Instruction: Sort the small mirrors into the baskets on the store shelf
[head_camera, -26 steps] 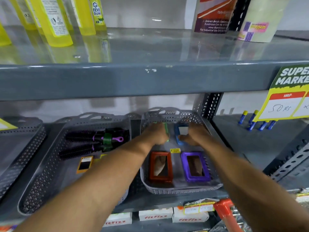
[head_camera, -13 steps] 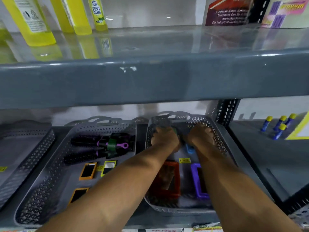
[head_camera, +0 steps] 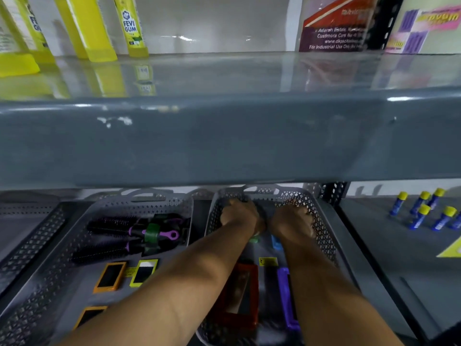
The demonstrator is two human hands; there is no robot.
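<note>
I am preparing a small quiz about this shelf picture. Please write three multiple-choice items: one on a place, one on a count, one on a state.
1. Where do the round hairbrushes lie?
A. In the left basket
B. In the right basket
C. On the upper shelf

2. How many orange-framed mirrors show in the left basket?
A. One
B. Two
C. Four

3. How are the two hands now?
A. Both at the far end of the right basket
B. Both outside the shelf
C. One on a yellow bottle

Answers:
1 A, the brushes lie at the back of the left basket.
2 B, one orange mirror beside the yellow mirror, another nearer.
3 A, left hand and right hand are side by side there.
</note>
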